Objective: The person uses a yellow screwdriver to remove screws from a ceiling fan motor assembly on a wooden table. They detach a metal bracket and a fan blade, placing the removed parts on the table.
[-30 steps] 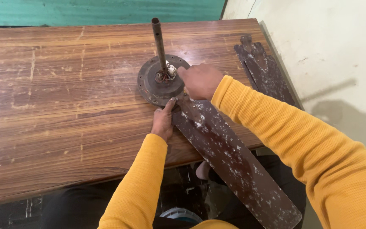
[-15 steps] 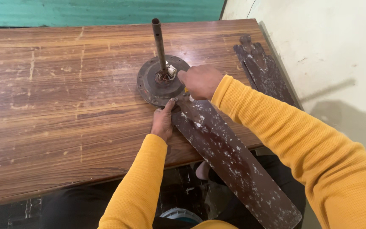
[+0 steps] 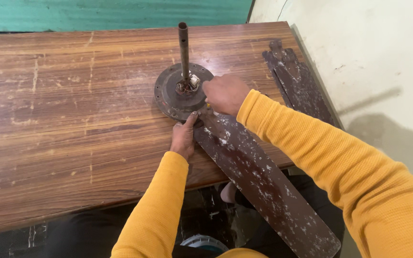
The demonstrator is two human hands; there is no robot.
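- Wide wooden worktop [image 3: 63, 119], scratched and worn, bare across the left half; no hazard visible there, though nothing to stop a sliding part either.
- Round, rusty fan motor hub [image 3: 178, 93] lying flat near the worktop middle, upright rod [image 3: 183, 50] rising from the centre, loose wires bunched at the rod's foot; likely to skate or turn on the smooth wood under a sideways push, and wires at risk of being snagged.
- Left hand [image 3: 184, 138] just below the hub, fingers loosely curled, thumb pressed against the hub rim where the blade root meets it; nothing gripped, only steadied; possible pinch between blade root and rim if either shifts.
- Right hand [image 3: 225, 93] closed in a fist over the joint, a sliver of yellow showing beneath; whether a small tool is held there, cannot tell; a slip off the joint could drive knuckles into the rusty edge.
- Long brown fan blade [image 3: 259, 177], paint flaking, root at the hub, most of its length hanging past the worktop edge; overhang liable to lever the hub up or drop to the floor if released.
- Further blades [image 3: 297, 83] stacked by the right edge beside the wall [image 3: 369, 52]; a knock from the sleeve could send them off.
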